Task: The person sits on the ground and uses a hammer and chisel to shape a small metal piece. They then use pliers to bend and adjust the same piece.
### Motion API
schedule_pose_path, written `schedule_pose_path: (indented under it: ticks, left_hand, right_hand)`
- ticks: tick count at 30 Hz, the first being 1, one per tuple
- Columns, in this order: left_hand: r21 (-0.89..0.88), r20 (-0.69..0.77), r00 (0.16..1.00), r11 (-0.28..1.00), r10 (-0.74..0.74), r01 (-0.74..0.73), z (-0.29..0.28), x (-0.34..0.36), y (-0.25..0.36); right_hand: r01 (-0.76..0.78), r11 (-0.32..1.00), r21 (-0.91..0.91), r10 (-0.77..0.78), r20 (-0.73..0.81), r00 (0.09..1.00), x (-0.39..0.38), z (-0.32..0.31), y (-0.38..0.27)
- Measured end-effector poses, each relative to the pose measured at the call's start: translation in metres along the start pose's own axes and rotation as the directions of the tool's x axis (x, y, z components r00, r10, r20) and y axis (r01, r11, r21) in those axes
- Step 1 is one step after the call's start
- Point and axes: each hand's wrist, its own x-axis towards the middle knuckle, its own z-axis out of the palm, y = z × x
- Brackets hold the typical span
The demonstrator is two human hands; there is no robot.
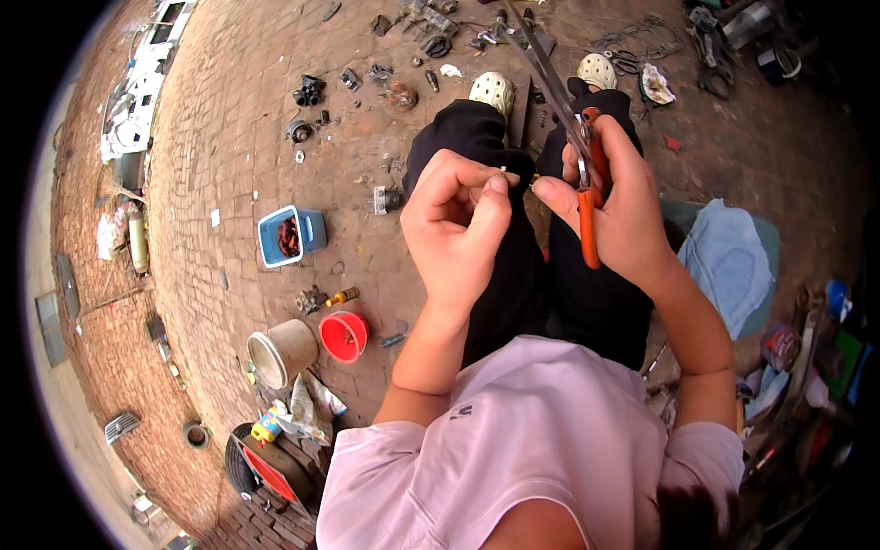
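My left hand (458, 220) is raised over my lap, closed in a pinch with thumb against forefinger. A tiny pale bit (503, 170) shows at its fingertips, too small to name. Close beside it, my right hand (628, 206) is wrapped round an orange-handled tool (588, 229) with long, dark metal blades pointing up and away. Whether it is scissors or long-nosed pliers is unclear. The right thumb reaches toward the left fingertips, with a small gap between the hands. Part of the handles is hidden by the right fingers.
On the brick ground to the left stand a blue tub (323, 229) with reddish-brown contents, a red bucket (363, 323) and a whitish bucket (298, 346). Greasy metal parts (310, 90) lie scattered ahead. Light-blue cloth (729, 261) lies at the right, near tools and clutter.
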Motion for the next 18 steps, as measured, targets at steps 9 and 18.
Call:
schedule_pose_path:
  ticks: [9, 18]
  left_hand:
    - [0.007, 0.041, 0.999, 1.000, 0.008, -0.008, -0.008, 0.000, 0.002]
    - [0.047, 0.045, 0.994, 0.994, 0.100, -0.102, -0.007, -0.003, 0.002]
  right_hand:
    - [0.337, 0.809, -0.483, -0.364, 0.040, 0.931, -0.007, -0.009, 0.020]
    - [0.348, 0.784, -0.513, -0.371, 0.062, 0.927, -0.003, -0.013, 0.021]
